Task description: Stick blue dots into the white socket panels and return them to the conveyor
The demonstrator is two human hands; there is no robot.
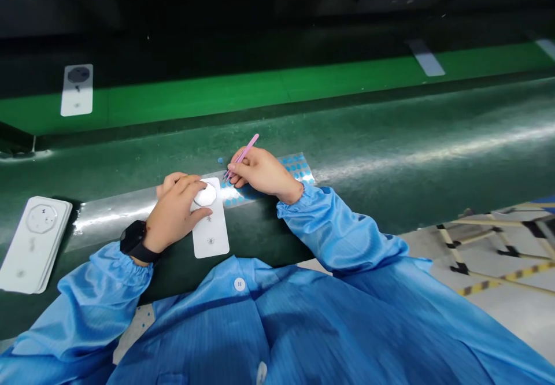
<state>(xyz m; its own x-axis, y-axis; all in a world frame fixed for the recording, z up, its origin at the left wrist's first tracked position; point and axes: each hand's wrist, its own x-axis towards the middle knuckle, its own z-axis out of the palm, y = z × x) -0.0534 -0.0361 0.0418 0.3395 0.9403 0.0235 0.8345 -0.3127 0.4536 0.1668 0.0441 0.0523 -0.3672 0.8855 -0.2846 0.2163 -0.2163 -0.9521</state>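
My right hand (262, 171) pinches a pair of pink tweezers (249, 146), tips down at a clear sheet with rows of blue round stickers (299, 167). Just left of it, my left hand (180, 207) rests on a white rounded panel (211, 239), fingers spread over the octagonal part near its top. The thumb lies across the panel's middle. Part of the sticker sheet is hidden under my right hand and the panel. A small loose blue piece (220, 160) lies on the green bench behind the tweezers.
At the far left sits a stack of similar white panels (32, 252). Beyond the green bench (381, 142), a green belt (243, 93) carries another panel (77, 99) and a pale strip-like piece (427, 60). A yellow-and-black frame (498, 240) stands on the floor at right.
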